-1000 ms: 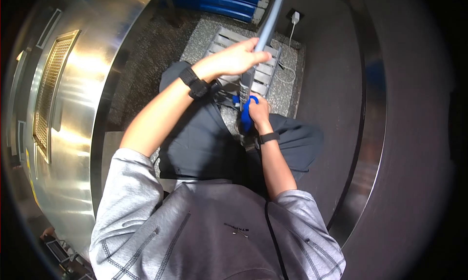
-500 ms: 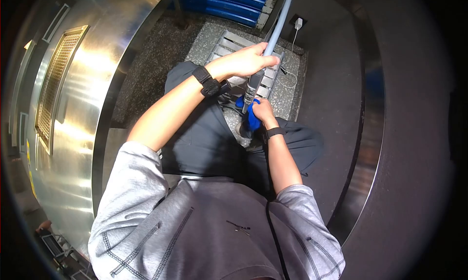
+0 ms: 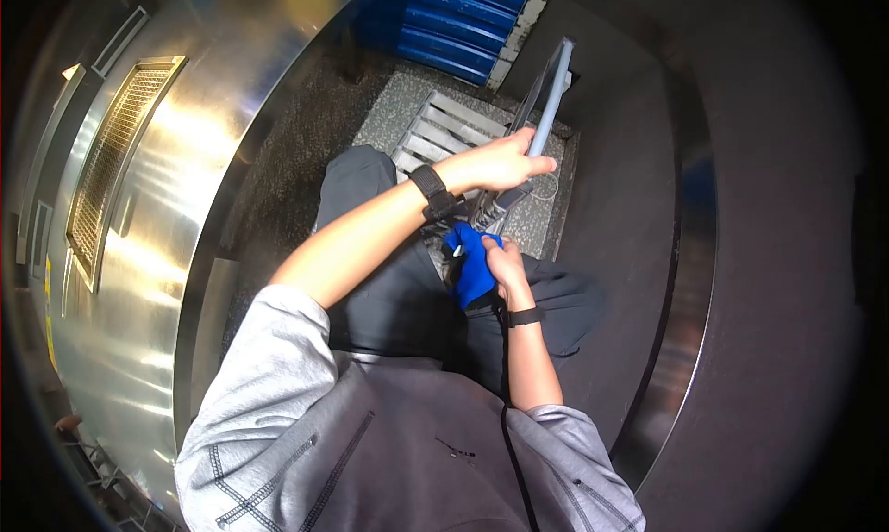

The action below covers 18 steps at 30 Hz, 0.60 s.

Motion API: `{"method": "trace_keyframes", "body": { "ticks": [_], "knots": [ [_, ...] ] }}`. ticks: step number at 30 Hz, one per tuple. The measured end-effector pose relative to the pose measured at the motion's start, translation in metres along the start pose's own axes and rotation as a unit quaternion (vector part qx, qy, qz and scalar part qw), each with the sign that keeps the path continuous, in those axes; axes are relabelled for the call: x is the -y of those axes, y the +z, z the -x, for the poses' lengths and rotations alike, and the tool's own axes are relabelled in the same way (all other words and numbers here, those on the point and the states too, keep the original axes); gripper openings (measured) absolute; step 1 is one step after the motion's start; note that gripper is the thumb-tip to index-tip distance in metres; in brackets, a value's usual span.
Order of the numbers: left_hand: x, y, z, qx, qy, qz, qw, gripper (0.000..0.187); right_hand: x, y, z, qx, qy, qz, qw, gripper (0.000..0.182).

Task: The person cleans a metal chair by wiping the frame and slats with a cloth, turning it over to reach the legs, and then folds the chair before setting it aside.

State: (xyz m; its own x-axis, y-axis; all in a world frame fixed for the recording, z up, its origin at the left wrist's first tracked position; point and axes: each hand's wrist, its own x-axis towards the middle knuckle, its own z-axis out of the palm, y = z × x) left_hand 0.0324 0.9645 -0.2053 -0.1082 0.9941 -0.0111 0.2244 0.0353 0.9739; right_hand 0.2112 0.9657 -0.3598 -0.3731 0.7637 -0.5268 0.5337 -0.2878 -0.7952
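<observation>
My left hand (image 3: 495,164) is closed on the edge of a thin flat panel (image 3: 553,97) with a light blue-grey rim, seen nearly edge-on and tilted up to the right. Just below it, my right hand (image 3: 505,262) has its fingers wrapped round a bright blue cloth (image 3: 475,275). A grey, dark-edged part (image 3: 501,205) lies between the two hands, close to the cloth; its details are too small to tell. Both hands are over my lap, above the grey trousers.
A slatted grey rack (image 3: 435,134) stands on the speckled floor (image 3: 389,100) beyond my knees. Blue corrugated metal (image 3: 454,27) is at the top. A shiny steel surface (image 3: 185,180) runs along the left, and a dark wall (image 3: 630,189) stands at the right.
Both hands sit lower in the view. The panel has turned, showing more of its dark face, and more of the blue cloth shows at my right hand.
</observation>
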Motion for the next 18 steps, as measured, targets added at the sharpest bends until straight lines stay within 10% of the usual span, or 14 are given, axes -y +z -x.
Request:
{"method": "trace_keyframes", "body": {
  "ticks": [9,18],
  "knots": [
    [0.007,0.011,-0.007,-0.004,-0.017,-0.008,1.000,0.084,-0.032,0.030,-0.041,-0.042,0.063,-0.005,0.997,0.031],
    [0.001,0.013,-0.006,-0.006,-0.024,0.005,1.000,0.087,-0.021,0.024,-0.026,0.149,0.094,-0.322,0.930,0.018]
  ]
}}
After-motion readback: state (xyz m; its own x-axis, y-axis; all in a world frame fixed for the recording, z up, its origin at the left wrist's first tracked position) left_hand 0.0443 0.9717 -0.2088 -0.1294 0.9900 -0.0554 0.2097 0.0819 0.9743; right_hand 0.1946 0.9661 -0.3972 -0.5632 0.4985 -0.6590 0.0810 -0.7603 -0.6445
